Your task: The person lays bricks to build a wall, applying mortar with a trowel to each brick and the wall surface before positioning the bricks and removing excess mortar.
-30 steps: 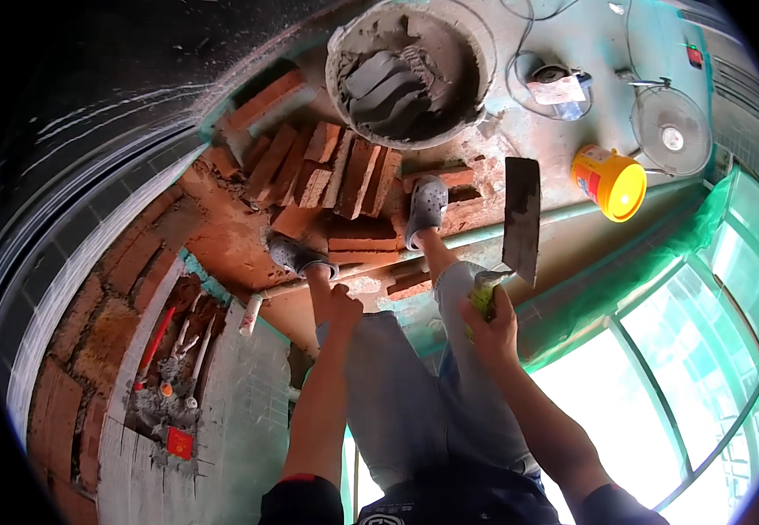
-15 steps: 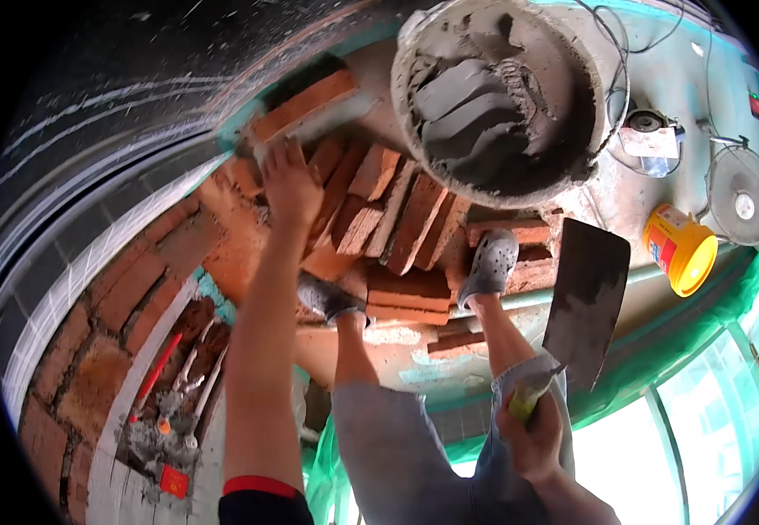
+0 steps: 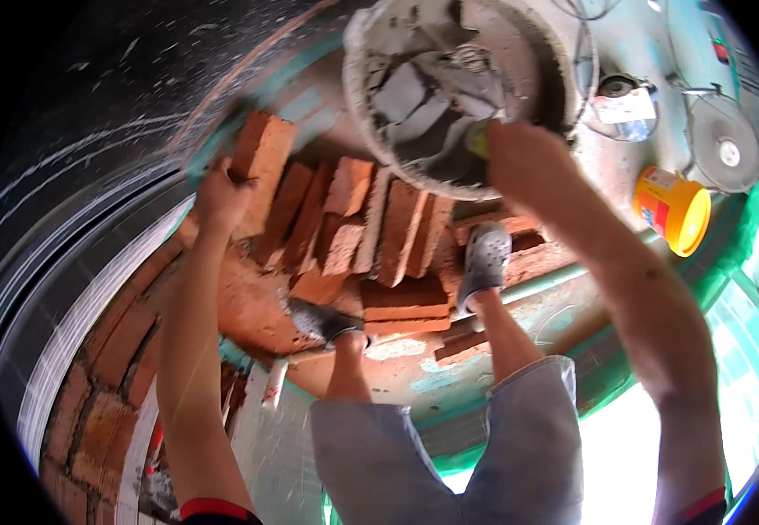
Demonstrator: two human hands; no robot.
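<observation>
A round tub (image 3: pixel 357 87) is holding grey mortar (image 3: pixel 427 114). Left of the tub, a tilted red brick (image 3: pixel 265 162) is resting in the left hand (image 3: pixel 223 199), fingers curling partway around it. Over the tub's near-right side, the right hand (image 3: pixel 519 157) is clasping a green handle (image 3: pixel 480 142).

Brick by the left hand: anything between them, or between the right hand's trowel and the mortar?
Nothing visible: the left hand grips the red brick directly; the right hand holds the trowel's green handle over the open bucket, its mortar uncovered. The blade can't be made out.
</observation>
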